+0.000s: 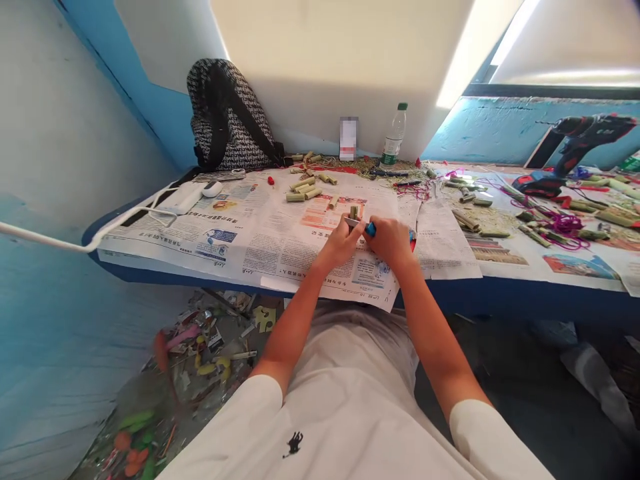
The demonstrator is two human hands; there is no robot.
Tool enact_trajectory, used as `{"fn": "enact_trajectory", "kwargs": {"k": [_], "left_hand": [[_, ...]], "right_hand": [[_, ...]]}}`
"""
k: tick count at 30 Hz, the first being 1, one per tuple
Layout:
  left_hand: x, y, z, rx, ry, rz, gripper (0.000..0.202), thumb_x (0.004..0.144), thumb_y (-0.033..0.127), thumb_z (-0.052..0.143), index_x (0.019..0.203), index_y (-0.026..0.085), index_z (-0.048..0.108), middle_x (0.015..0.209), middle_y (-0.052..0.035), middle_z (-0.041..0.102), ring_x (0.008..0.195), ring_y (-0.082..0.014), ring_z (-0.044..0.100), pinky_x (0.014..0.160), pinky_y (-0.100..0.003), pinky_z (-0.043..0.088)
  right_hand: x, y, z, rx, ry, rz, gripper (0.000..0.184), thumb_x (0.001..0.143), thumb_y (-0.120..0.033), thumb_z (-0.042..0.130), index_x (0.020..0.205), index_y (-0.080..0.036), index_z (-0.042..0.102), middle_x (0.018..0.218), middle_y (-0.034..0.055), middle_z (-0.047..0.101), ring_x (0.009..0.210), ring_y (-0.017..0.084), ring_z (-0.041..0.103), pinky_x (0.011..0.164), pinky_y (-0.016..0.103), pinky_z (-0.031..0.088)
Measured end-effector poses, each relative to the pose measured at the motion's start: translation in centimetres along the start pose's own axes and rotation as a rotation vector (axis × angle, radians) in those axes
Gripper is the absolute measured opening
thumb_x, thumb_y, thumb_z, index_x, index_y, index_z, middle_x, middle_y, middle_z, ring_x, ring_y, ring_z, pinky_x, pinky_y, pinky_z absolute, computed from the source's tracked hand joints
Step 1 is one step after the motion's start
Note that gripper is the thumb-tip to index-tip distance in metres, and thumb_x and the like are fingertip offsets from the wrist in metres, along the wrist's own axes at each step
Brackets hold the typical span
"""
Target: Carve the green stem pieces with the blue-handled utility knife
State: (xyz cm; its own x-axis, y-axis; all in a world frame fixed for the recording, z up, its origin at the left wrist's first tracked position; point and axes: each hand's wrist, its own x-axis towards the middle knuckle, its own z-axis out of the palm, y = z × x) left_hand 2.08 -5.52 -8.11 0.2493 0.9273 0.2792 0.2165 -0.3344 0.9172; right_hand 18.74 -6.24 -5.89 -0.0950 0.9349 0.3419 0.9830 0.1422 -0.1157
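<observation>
My left hand [345,244] is closed around a short piece of green-brown plant stem [354,212], which stands upright above the newspaper [280,247]. In my right hand [391,241] is a knife with a blue handle [371,229]. Its metal blade [353,223] lies across the stem piece, close to my left fingers and thumb. Whether the blade has cut into the stem is too small to tell. Just beyond my hands, a pale stem piece [333,201] lies on the paper, with several more cut pieces [303,189] to its left.
A cordless drill [565,150] stands at right among stem pieces and purple string [563,223]. A bottle [395,137], a phone [349,139] and a patterned backpack [227,117] line the back. A white metal rod [75,243] juts in from the left. Litter [210,347] covers the floor.
</observation>
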Motion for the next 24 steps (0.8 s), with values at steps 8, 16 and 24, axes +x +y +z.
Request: {"fn": "enact_trajectory", "kwargs": {"k": [8, 16, 24], "left_hand": [[-0.3, -0.7, 0.2, 0.017, 0.066, 0.129, 0.061, 0.098, 0.084, 0.048, 0.109, 0.024, 0.050, 0.094, -0.0054, 0.068, 0.092, -0.0239, 0.068, 0.082, -0.036, 0.050], [0.1, -0.8, -0.7, -0.025, 0.072, 0.239, 0.063, 0.097, 0.085, 0.046, 0.102, 0.023, 0.056, 0.096, -0.0072, 0.068, 0.092, -0.0236, 0.066, 0.084, -0.039, 0.052], [-0.1, -1.1, -1.3, 0.036, 0.022, 0.199, 0.058, 0.095, 0.081, 0.057, 0.103, 0.023, 0.062, 0.091, -0.0060, 0.068, 0.096, -0.0272, 0.069, 0.089, -0.042, 0.056]], "right_hand": [[-0.7, 2.0, 0.1, 0.441, 0.148, -0.263, 0.030, 0.098, -0.049, 0.068, 0.111, -0.023, 0.072, 0.110, 0.0108, 0.076, 0.097, 0.028, 0.070, 0.083, 0.038, 0.047], [-1.9, 2.8, 0.2, 0.475, 0.209, -0.271, 0.041, 0.102, -0.062, 0.064, 0.118, -0.025, 0.074, 0.112, 0.0107, 0.080, 0.104, 0.032, 0.073, 0.096, 0.046, 0.048], [-2.5, 2.4, 0.0, 0.426, 0.215, -0.183, 0.055, 0.104, -0.073, 0.053, 0.119, -0.025, 0.077, 0.101, 0.0102, 0.081, 0.084, 0.029, 0.072, 0.072, 0.037, 0.042]]}}
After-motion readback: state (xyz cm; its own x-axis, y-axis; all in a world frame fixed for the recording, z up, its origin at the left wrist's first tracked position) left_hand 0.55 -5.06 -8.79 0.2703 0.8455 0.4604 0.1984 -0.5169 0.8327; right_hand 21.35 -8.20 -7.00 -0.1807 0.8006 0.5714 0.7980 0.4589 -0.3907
